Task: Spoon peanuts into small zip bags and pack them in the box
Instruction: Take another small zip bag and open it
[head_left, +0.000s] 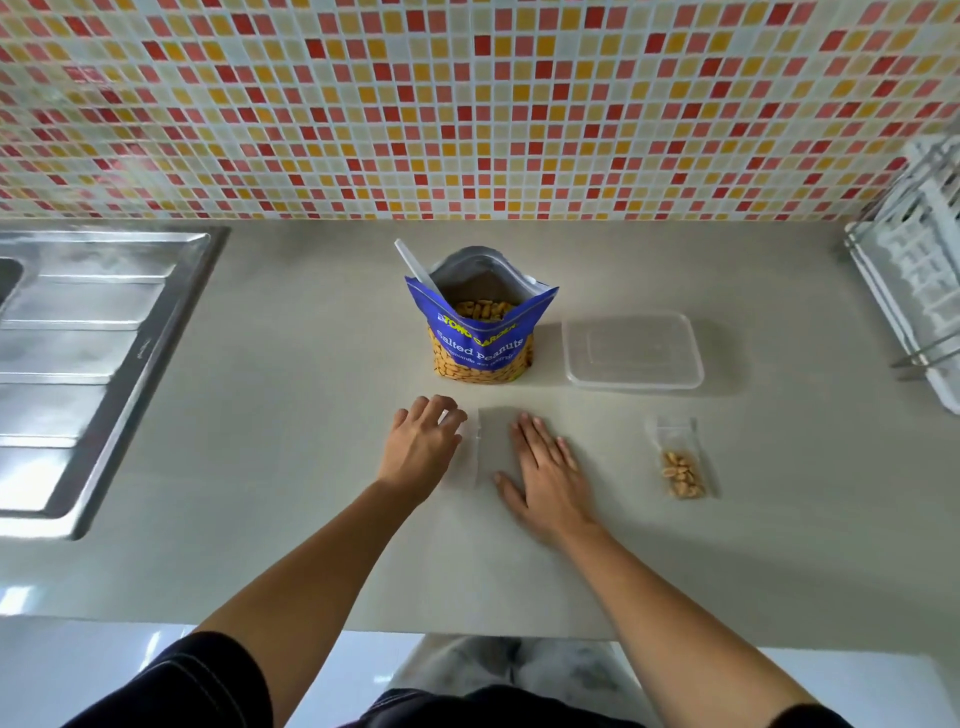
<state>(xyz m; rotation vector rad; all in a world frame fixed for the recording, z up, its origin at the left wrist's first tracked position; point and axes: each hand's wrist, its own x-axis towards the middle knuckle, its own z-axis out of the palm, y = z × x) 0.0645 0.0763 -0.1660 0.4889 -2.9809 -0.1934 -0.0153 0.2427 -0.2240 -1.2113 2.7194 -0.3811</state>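
A blue bag of salted peanuts (480, 332) stands open at the middle of the counter, with a white spoon (413, 265) sticking out of its left side. Right of it lies a clear plastic box (632, 349) with its lid on. A small zip bag with peanuts (680, 465) lies flat further right and nearer. An empty clear zip bag (491, 441) lies flat below the peanut bag. My right hand (545, 470) rests flat on it, fingers spread. My left hand (423, 439) touches the bag's left edge with curled fingers.
A steel sink drainboard (88, 353) fills the left side. A metal and white dish rack (914, 270) stands at the right edge. A mosaic tile wall (467, 104) rises behind the counter. The counter's front edge (467, 631) runs just above my body.
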